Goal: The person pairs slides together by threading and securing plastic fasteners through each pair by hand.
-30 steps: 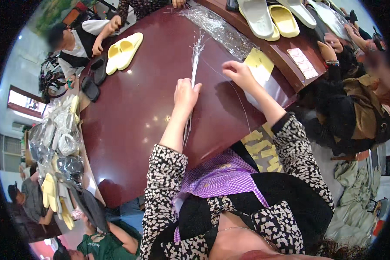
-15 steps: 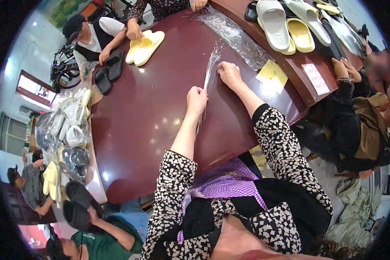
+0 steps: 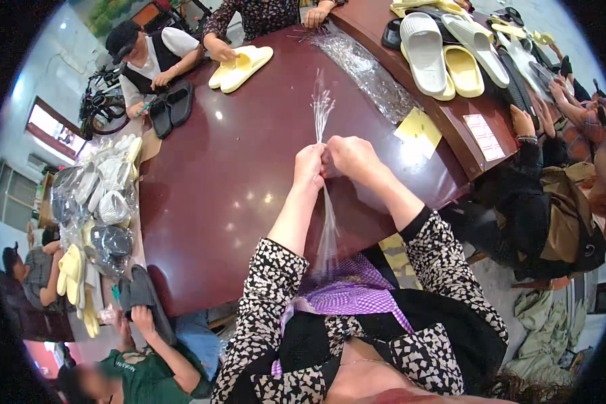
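A bundle of thin, clear plastic strands [image 3: 322, 111] stands up from my left hand [image 3: 309, 168], fanned out at its far end. My left hand is closed round its middle, and the blurred lower strands hang toward my purple checked apron [image 3: 357, 283]. Pressed up against the left hand is my right hand [image 3: 354, 159], its fingers curled shut at the bundle. Whatever sits between the right fingers is hidden. Both hands are over the dark red table [image 3: 229, 175].
Loose clear strands [image 3: 367, 60] lie along the table's far right side, near a yellow sheet [image 3: 419, 131]. Grey and yellow slippers [image 3: 424, 50] rest on a raised ledge. Bagged slippers [image 3: 111, 182] line the left. Co-workers handle black slippers [image 3: 170, 111] and pale yellow slippers [image 3: 242, 67].
My right hand has come left and down to meet my left hand at the bundle. The bundle's lower strands now swing and blur. The co-worker's pale yellow slippers have shifted right.
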